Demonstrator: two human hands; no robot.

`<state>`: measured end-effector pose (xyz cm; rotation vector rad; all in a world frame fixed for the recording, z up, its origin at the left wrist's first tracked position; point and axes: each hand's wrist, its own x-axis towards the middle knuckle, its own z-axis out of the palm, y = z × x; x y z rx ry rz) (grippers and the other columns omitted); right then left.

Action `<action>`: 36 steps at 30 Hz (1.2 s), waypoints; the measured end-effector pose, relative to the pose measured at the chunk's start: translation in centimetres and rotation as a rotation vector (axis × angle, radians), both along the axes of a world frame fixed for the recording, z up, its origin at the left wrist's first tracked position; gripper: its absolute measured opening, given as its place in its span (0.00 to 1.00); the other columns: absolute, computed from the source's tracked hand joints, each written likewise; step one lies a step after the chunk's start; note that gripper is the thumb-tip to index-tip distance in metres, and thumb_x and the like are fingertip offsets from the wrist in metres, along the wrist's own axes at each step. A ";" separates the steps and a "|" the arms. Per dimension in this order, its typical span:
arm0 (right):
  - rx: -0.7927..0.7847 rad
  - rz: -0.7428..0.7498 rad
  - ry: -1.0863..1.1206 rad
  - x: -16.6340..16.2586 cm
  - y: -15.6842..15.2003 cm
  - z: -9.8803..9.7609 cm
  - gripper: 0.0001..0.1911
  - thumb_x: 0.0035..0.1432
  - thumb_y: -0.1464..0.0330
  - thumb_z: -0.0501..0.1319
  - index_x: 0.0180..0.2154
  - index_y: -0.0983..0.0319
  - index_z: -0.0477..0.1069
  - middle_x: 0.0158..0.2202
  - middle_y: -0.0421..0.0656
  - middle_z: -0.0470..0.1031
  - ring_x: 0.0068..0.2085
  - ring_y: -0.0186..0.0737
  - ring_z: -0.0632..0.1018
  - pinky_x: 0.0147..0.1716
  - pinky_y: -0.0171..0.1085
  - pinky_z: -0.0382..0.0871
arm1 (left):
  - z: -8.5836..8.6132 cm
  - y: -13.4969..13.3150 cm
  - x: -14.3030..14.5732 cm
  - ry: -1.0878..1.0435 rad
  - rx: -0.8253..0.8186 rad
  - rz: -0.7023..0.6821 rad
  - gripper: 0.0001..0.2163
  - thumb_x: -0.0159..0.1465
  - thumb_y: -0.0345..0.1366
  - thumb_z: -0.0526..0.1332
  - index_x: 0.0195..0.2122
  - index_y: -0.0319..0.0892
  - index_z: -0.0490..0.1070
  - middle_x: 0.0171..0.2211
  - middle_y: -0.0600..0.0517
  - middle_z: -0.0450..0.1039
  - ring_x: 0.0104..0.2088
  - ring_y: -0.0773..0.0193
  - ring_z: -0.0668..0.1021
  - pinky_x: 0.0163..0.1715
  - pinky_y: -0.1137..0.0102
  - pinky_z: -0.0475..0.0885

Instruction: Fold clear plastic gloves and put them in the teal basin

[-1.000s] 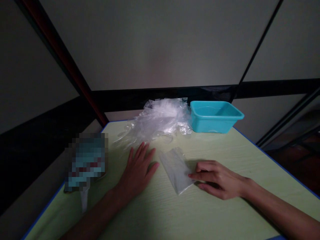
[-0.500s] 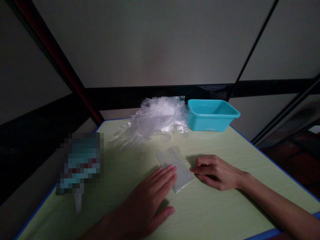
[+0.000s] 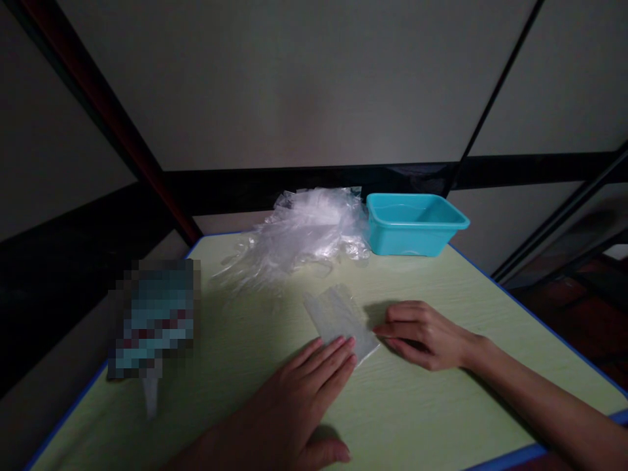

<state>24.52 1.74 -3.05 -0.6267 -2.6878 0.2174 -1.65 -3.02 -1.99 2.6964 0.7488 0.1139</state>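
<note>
A small clear plastic bag [image 3: 336, 314] lies flat on the pale green table in front of me. My left hand [image 3: 307, 386] rests palm down with its fingers stretched out, the fingertips lying over the bag's near part and the thumb apart from them. On the other side, my right hand [image 3: 424, 337] lies on its side with the fingers curled in. Its index fingertip meets the bag's right edge, and the thumb tip is close by the near right corner.
A heap of clear plastic bags [image 3: 307, 229] sits at the table's back, beside a turquoise plastic basket [image 3: 412, 241]. At the left lies a pixelated teal packet [image 3: 159, 317] with a whitish strip [image 3: 151, 392] below it. The table [image 3: 471, 294] has blue edges; cabinet panels [image 3: 314, 91] stand behind.
My left hand has slid slightly toward me and to the right over the bag, uncovering more of its far part. The right hand has stayed by the bag's edge.
</note>
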 end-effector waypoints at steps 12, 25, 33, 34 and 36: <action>-0.014 0.068 -0.084 0.0 -0.1 -0.1 0.16 0.60 0.69 0.49 0.44 0.67 0.69 0.28 0.45 0.66 0.29 0.39 0.66 0.28 0.37 0.57 | -0.7 -0.1 -0.3 0.056 0.001 0.019 0.40 0.57 0.46 0.60 0.63 0.40 0.37 0.64 0.46 0.35 0.62 0.55 0.45 0.59 0.59 0.48; -0.051 0.051 -0.123 0.0 -0.2 0.0 0.15 0.59 0.70 0.49 0.43 0.65 0.70 0.27 0.43 0.64 0.29 0.38 0.65 0.26 0.36 0.55 | -0.1 1.1 -1.3 0.122 -0.048 -0.046 0.33 0.60 0.55 0.52 0.62 0.49 0.42 0.64 0.48 0.31 0.62 0.53 0.43 0.58 0.56 0.45; 0.002 0.077 0.024 -0.1 -0.3 -0.1 0.15 0.58 0.70 0.50 0.42 0.68 0.71 0.27 0.46 0.67 0.29 0.39 0.67 0.27 0.37 0.61 | -0.3 1.9 -2.4 0.058 0.059 -0.108 0.31 0.64 0.51 0.48 0.62 0.39 0.43 0.64 0.44 0.38 0.62 0.56 0.45 0.59 0.59 0.43; 0.005 0.088 0.066 -0.2 -0.4 0.0 0.15 0.57 0.70 0.50 0.42 0.69 0.70 0.29 0.48 0.68 0.31 0.39 0.68 0.28 0.38 0.63 | -0.3 2.0 -2.5 0.050 0.071 -0.098 0.31 0.64 0.50 0.48 0.62 0.37 0.42 0.63 0.44 0.38 0.62 0.57 0.45 0.59 0.60 0.42; -0.011 0.134 0.124 -0.7 -0.8 0.2 0.16 0.56 0.70 0.51 0.44 0.71 0.69 0.34 0.52 0.69 0.36 0.42 0.70 0.33 0.40 0.66 | -0.4 2.1 -2.4 0.042 0.084 -0.082 0.31 0.65 0.49 0.48 0.62 0.35 0.41 0.64 0.43 0.38 0.62 0.58 0.45 0.59 0.61 0.42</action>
